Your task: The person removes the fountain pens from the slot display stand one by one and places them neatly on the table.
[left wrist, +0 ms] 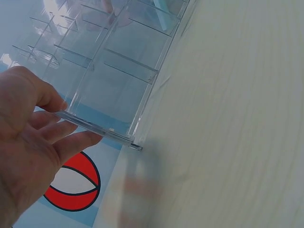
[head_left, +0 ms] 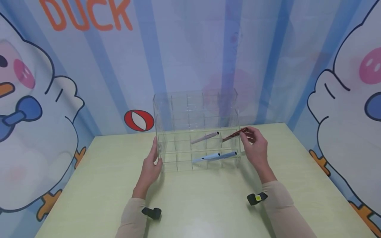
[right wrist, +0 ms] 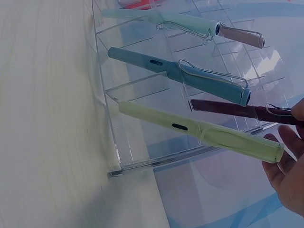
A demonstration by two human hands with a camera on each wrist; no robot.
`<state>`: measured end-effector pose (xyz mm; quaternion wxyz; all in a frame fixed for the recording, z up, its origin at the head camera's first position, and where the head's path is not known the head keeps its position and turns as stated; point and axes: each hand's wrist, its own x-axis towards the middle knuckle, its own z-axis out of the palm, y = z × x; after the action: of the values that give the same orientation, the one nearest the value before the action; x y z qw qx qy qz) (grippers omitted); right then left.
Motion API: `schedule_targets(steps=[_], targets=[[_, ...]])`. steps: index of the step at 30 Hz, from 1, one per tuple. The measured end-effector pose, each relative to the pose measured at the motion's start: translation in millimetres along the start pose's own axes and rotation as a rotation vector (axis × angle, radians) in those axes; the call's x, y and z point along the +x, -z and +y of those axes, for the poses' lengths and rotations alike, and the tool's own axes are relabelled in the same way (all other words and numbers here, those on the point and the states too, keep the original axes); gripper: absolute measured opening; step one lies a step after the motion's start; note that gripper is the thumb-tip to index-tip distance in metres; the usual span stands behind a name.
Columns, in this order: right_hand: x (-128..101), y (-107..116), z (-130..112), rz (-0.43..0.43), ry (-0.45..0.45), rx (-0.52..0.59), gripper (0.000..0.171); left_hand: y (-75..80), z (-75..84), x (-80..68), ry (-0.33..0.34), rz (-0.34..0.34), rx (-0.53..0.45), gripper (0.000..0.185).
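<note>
A clear acrylic rack (head_left: 184, 162) with rows of compartments stands on the table. My left hand (head_left: 150, 170) grips its left side panel, thumb inside and fingers outside in the left wrist view. With thumb and fingertips, my right hand (head_left: 255, 148) pinches the clip end of a dark red pen (right wrist: 228, 108), whose other end lies in a right-hand compartment. Below it, a pale green pen (right wrist: 161, 120) sticks out of the bottom row, close to the right fingers. A blue pen (head_left: 227, 155) and a light blue pen (head_left: 206, 157) also lie there; a pinkish pen (head_left: 205, 137) rests one row up.
A pale wood-grain table (head_left: 202, 201) carries the rack. Right behind it hangs a blue-striped backdrop curtain (head_left: 190, 59) with printed white ducks. Black wrist devices sit on both sleeves, including the right one (head_left: 256, 198). The rack's upper rows rise against the curtain.
</note>
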<state>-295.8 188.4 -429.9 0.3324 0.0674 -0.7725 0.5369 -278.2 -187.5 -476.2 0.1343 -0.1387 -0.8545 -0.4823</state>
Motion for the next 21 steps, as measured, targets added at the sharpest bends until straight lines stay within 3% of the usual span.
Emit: schedule_targets(steps=[6, 9, 11, 13, 17, 21], targets=[[2, 1, 3, 0.059, 0.014, 0.111, 0.027, -0.4, 1.5, -1.2, 0.02, 0.001, -0.006, 0.081], [6, 0, 23, 0.087, 0.035, 0.255, 0.028, -0.8, 2.6, -1.1, 0.031, 0.003, -0.009, 0.081], [7, 2, 24, 0.102, 0.036, 0.301, 0.028, -1.1, 2.8, -1.0, 0.031, 0.004, -0.006, 0.081], [7, 4, 21, 0.123, 0.046, 0.316, 0.028, -1.6, 2.8, -0.9, 0.031, 0.001, -0.003, 0.081], [6, 11, -6, 0.156, 0.012, 0.256, 0.029, -2.1, 1.8, -0.6, 0.024, -0.004, -0.005, 0.082], [7, 18, -15, 0.185, -0.015, 0.311, 0.03, -1.9, -0.9, -0.2, 0.018, 0.002, 0.001, 0.082]])
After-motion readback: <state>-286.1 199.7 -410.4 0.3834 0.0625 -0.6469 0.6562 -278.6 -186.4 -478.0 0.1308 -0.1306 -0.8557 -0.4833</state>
